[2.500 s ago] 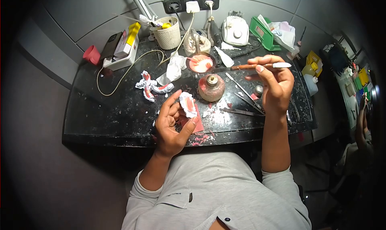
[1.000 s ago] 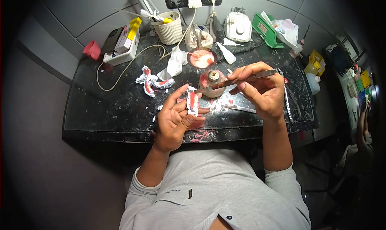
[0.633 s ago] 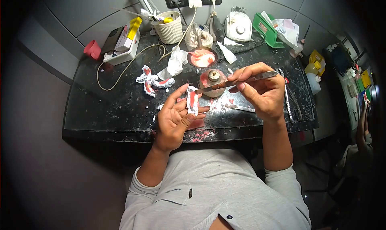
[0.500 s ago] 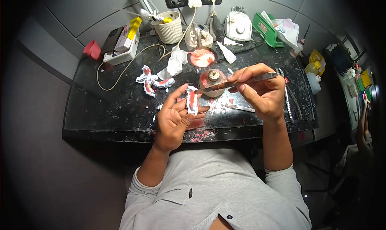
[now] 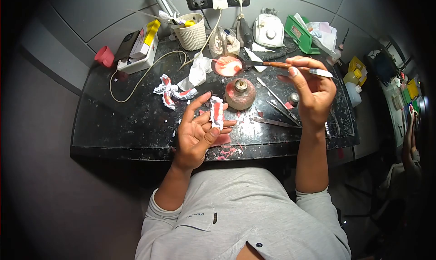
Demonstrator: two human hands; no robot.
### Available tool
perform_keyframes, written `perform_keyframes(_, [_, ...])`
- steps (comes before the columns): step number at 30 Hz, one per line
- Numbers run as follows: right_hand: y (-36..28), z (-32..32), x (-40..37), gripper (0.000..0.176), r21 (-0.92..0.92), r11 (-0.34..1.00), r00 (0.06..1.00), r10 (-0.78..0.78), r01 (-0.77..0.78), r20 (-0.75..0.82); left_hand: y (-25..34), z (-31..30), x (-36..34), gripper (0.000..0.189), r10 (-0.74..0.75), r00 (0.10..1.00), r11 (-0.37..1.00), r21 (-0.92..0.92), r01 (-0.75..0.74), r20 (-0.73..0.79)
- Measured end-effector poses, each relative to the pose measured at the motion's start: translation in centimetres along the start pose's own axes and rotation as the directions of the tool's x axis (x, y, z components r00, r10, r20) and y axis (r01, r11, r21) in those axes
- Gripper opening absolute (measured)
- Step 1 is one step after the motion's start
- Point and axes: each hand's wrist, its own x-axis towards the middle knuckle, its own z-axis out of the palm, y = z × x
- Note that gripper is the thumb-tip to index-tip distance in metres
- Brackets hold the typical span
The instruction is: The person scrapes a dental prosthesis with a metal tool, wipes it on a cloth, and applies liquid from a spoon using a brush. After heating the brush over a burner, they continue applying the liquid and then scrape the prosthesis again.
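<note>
My left hand [image 5: 196, 135] holds a small white plaster dental cast [image 5: 217, 112] with a red wax strip along it, pinched between thumb and fingers. In my right hand [image 5: 313, 89] is a wax knife [image 5: 277, 64] with a brown handle, its blade pointing left to the rim of a small dark pan [image 5: 214, 72]. Pink and red wax [image 5: 228, 65] lies in that pan. Between my hands stands a round glass spirit lamp [image 5: 240, 96], smeared pink. Left of the cast lie other white pieces with red wax [image 5: 168, 92] and crumpled white tissue [image 5: 196, 74].
Several metal tools [image 5: 277, 123] lie to the right of the lamp. Pink wax scraps [image 5: 227, 153] litter the front edge. Along the back stand a white basket [image 5: 190, 35], a white device [image 5: 269, 30] and a green bin [image 5: 302, 35]. A cable [image 5: 150, 69] crosses the left side.
My right hand has moved up and to the right, taking the wax knife from the cast to the pan's rim. My left hand stays nearly still with the cast.
</note>
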Motion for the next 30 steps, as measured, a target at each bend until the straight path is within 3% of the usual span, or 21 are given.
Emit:
perform_keyframes(13, [0.8, 0.8, -0.1, 0.013, -0.056, 0.996, 0.996, 0.068, -0.065, 0.052, -0.1, -0.2, 0.0, 0.059, -0.019, 1.0, 1.0, 0.006, 0.019, 0.01])
perform_keyframes(21, [-0.1, -1.4, 0.4, 0.012, 0.06, 0.989, 0.991, 0.134, -0.133, -0.021, 0.2, -0.3, 0.1, 0.071, -0.035, 0.999, 0.997, -0.069, 0.037, 0.029])
perform_keyframes(30, [0.0, -1.4, 0.2, 0.011, -0.024, 0.979, 0.979, 0.203, -0.203, -0.003, 0.5, -0.5, 0.2, 0.073, -0.057, 0.996, 0.99, -0.125, 0.065, 0.063])
